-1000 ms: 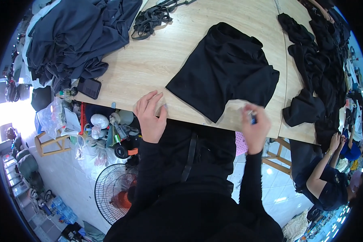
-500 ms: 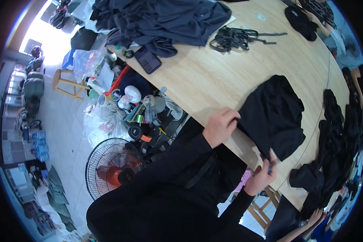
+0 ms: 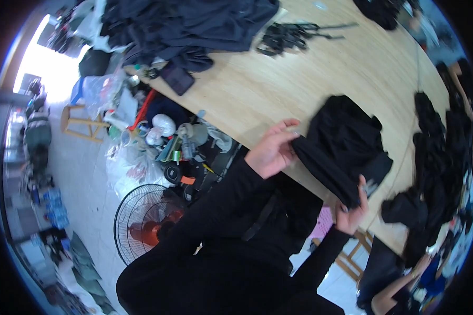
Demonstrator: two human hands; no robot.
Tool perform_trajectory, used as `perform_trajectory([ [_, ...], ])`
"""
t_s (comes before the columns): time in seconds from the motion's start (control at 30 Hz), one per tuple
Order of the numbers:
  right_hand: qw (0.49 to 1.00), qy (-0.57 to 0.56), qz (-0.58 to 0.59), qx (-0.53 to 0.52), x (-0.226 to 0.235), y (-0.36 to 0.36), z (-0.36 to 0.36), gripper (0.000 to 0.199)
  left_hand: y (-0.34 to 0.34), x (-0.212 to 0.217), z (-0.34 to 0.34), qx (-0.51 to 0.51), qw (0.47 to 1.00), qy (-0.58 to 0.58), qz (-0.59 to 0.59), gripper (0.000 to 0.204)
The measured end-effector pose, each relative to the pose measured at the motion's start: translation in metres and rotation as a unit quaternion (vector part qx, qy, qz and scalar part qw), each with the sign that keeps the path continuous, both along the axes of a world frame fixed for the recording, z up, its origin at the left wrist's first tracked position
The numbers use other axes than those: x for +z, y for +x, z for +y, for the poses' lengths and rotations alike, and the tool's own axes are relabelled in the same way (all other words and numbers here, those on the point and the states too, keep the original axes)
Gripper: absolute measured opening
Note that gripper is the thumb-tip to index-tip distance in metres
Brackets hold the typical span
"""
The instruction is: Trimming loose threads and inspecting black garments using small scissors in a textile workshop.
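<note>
In the person's two hands (image 3: 272, 151) (image 3: 354, 211) is one black garment (image 3: 344, 142); there are one phone (image 3: 177, 79), one fan (image 3: 151, 230), two wooden stools (image 3: 65, 118).

Strap (image 3: 263, 216): dark grey, narrow, flat, lying against the clothing. Top (image 3: 210, 273): plain black, on the wearer's side of the strap. Left sleeve (image 3: 223, 194): black, long, fairly close-fitting, left of the strap. Right sleeve (image 3: 318, 262): black, long, right of the strap. Lower garment (image 3: 297, 210): black, around the strap. Left hand (image 3: 270, 153) and right hand (image 3: 353, 216): bare.
</note>
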State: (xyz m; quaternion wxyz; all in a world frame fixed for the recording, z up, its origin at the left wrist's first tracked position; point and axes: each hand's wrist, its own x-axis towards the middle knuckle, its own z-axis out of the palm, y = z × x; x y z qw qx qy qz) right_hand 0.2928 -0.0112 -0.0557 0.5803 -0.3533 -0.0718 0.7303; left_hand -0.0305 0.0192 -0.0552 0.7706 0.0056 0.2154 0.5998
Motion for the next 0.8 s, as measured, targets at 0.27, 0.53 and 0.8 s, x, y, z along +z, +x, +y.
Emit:
perform_trajectory([
  [0.27,0.989,0.079,-0.125,-0.02,-0.003,-0.023,0.005,0.023,-0.011,-0.001,-0.008,-0.002,0.997,0.005,0.083,0.039],
  [0.53,0.973,0.159,-0.165,0.018,-0.035,-0.013,0.01,0.022,-0.006,-0.032,0.0,0.013,0.994,-0.043,0.098,0.037],
  [0.8,0.969,0.187,0.16,0.019,-0.052,-0.004,0.016,0.047,-0.01,-0.038,-0.001,-0.005,0.995,0.053,0.078,0.051],
])
